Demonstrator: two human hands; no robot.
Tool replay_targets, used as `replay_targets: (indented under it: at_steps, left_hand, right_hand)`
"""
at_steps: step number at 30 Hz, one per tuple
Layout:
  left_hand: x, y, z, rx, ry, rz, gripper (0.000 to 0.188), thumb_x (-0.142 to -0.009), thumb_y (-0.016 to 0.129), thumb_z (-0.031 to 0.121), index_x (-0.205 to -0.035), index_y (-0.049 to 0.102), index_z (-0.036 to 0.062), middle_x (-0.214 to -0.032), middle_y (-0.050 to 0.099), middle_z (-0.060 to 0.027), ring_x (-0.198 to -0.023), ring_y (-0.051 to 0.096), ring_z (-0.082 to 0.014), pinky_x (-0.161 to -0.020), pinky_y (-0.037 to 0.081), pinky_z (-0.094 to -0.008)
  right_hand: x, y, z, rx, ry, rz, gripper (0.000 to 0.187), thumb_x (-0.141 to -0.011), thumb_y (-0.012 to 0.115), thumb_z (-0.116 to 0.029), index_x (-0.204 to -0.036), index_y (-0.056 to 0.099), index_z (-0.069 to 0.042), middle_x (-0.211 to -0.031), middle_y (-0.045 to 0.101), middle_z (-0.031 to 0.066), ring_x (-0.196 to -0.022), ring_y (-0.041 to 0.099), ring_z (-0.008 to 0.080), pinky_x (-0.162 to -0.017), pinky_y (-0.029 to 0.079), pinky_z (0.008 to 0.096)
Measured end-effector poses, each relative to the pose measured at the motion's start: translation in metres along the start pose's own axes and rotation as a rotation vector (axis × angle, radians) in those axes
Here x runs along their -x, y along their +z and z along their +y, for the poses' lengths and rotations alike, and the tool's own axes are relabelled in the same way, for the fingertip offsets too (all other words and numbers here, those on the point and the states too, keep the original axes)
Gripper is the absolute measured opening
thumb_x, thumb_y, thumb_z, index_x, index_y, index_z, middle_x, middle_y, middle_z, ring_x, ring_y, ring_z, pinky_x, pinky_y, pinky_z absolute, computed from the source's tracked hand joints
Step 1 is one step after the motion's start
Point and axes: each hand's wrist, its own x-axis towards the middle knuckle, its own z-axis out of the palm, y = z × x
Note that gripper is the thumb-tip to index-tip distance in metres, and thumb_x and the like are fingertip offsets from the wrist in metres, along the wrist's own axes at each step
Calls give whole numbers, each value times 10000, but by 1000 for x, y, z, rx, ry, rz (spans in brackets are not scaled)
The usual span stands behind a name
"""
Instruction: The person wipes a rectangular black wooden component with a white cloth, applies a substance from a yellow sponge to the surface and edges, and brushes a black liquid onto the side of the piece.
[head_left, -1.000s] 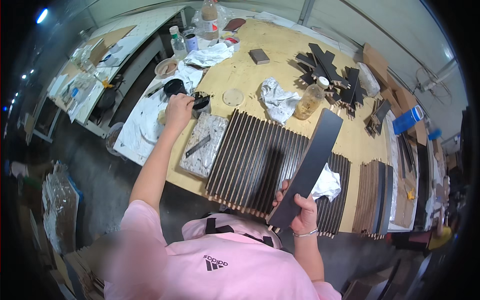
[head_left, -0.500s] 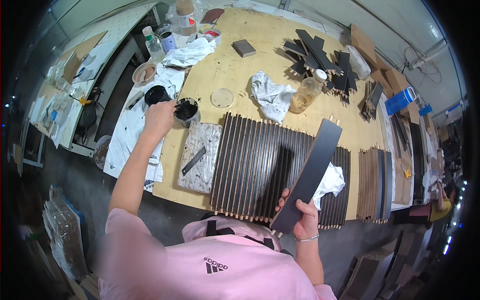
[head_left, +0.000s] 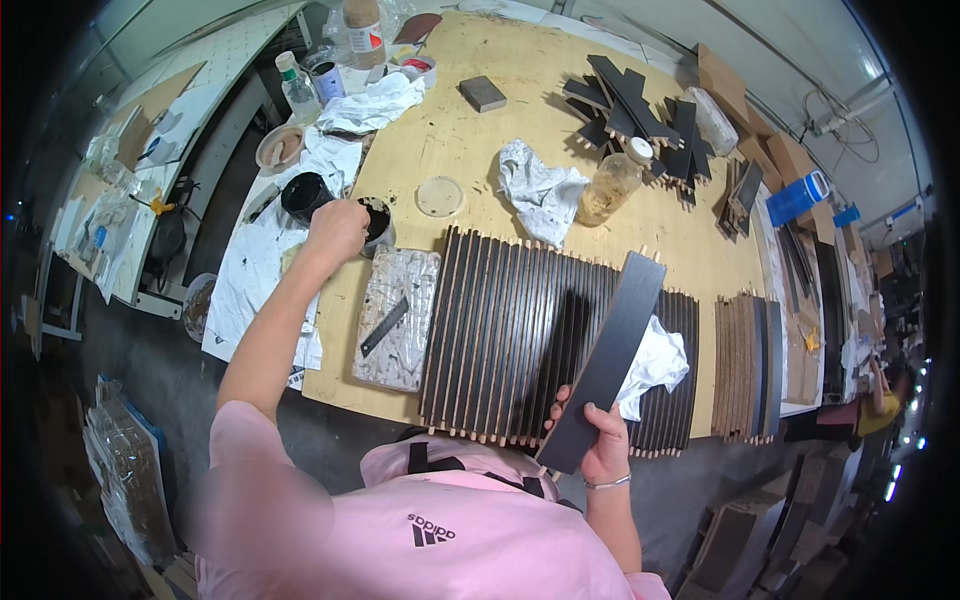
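Note:
My left hand (head_left: 338, 235) is closed at the near side of a small cup of black paste (head_left: 378, 218). What its fingers hold, if anything, is hidden. To its left stands a larger black pot (head_left: 306, 196). My right hand (head_left: 603, 443) grips the lower end of a dark board (head_left: 612, 350) with light wooden dowels at its ends. The board is tilted, its far end leaning right, above a row of dark boards on edge (head_left: 510, 335). Behind the held board a crumpled white cloth (head_left: 655, 368) rests over the row.
A plastic-wrapped block (head_left: 393, 330) carries a small black scraper (head_left: 386, 325). Beyond the row are a stained cloth (head_left: 538, 190), a bottle of brownish liquid (head_left: 612, 185), a round lid (head_left: 440, 197) and a heap of dark boards (head_left: 630, 105). More boards (head_left: 748, 368) stand at the right.
My left hand has moved slightly right and nearer, closer to the cup. The board in my right hand has shifted a little left and nearer.

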Motion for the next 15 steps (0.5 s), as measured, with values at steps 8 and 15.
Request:
replay_targets:
  at_steps: [8, 15]
  left_hand:
    - [-10, -1, 5, 81, -111, -87, 84, -713, 739, 134, -761, 740, 66, -759, 688, -165, -757, 677, -341, -709, 523, -433]
    - [-16, -3, -25, 504, -313, -238, 134, -721, 759, 196, -765, 749, 71, -741, 693, -163, -720, 678, -331, -686, 533, -409]
  right_hand:
    - [2, -2, 4, -12, 14, 26, 299, -858, 625, -56, -1135, 534, 9, -1046, 622, 194, -869, 662, 295, -771, 584, 452]
    - [5, -4, 6, -7, 35, 39, 315, -863, 621, -59, -1154, 511, -7, -1042, 619, 194, -873, 662, 293, -776, 584, 449]
